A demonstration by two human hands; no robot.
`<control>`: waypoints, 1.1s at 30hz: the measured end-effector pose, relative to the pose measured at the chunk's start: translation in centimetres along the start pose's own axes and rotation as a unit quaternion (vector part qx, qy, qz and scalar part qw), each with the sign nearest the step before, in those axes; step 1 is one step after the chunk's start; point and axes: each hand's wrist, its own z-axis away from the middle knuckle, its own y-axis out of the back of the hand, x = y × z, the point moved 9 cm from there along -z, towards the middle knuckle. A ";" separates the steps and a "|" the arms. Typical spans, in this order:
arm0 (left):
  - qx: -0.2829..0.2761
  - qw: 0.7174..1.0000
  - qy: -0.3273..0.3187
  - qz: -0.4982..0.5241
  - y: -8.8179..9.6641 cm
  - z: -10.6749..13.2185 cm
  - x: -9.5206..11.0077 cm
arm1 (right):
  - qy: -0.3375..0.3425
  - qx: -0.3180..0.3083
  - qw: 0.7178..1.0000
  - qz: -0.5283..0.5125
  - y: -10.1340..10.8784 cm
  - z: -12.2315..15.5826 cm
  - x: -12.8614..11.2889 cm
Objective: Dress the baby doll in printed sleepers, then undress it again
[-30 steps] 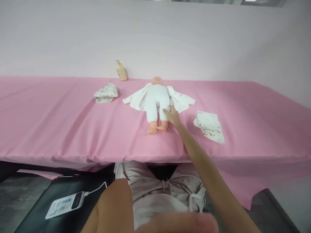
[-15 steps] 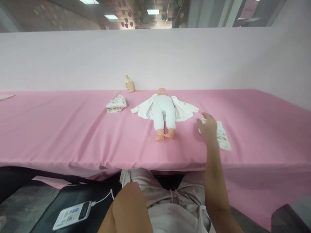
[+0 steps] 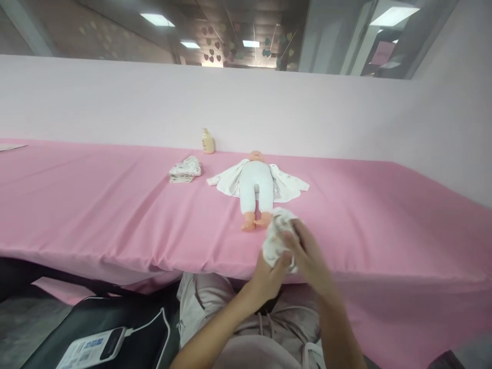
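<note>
A small white patterned cloth garment [image 3: 277,237] is bunched between my two hands, just above the table's front edge. My left hand [image 3: 269,274] grips its lower side, thumb on top. From the right, my right hand [image 3: 305,251] pinches the cloth; its fingers are slightly blurred. Right behind the garment lies a baby doll [image 3: 256,182] on its back in a white bodysuit, bare feet toward me. An open white long-sleeved shirt [image 3: 286,183] is spread under the doll, sleeves out to both sides.
Left of the doll sits a folded stack of patterned cloth [image 3: 185,170]. A yellowish pump bottle [image 3: 208,142] stands by the white wall [image 3: 154,102]. Pink cloth [image 3: 96,205] covers the table. A white device with a cable [image 3: 94,351] rests on a black surface at lower left.
My right hand has lifted the garment off the table at the right and brought it in toward me. My left hand has come up and taken hold of it too.
</note>
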 end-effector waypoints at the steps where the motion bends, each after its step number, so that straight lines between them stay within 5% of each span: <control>1: 0.015 1.000 -0.005 0.011 0.6 -0.2 0.3 | 0.022 -0.024 0.998 -0.046 -1.4 0.7 -1.7; 6: 0.044 0.999 0.032 -0.005 5.6 -1.2 1.7 | 0.044 -0.137 0.980 -0.139 -3.1 1.7 -4.3; 10: 0.199 0.974 -0.077 -0.080 11.3 -1.8 5.6 | -0.003 -0.117 0.990 -0.080 -0.9 -0.6 -4.1; 14: 0.062 0.981 -0.108 -0.151 8.4 -3.7 7.9 | 0.092 -0.122 0.988 -0.032 -1.1 -3.0 -7.9; 16: 0.045 0.969 -0.113 -0.214 7.9 -4.6 9.0 | 0.160 -0.100 0.982 -0.031 -0.6 -4.1 -10.2; 22: 0.155 0.941 -0.218 -0.209 13.4 -7.6 14.8 | 0.283 0.096 0.951 -0.075 7.0 -5.7 -14.7; 26: 0.184 0.947 -0.239 -0.114 16.1 -10.3 17.9 | 0.292 0.099 0.946 -0.095 9.7 -7.2 -16.8; 30: 0.126 0.972 -0.192 -0.040 15.2 -14.1 16.6 | 0.231 0.098 0.961 -0.118 9.9 -10.8 -15.6; 33: 0.106 0.984 -0.133 -0.049 14.9 -17.0 11.2 | 0.151 0.096 0.977 -0.116 8.7 -14.8 -10.4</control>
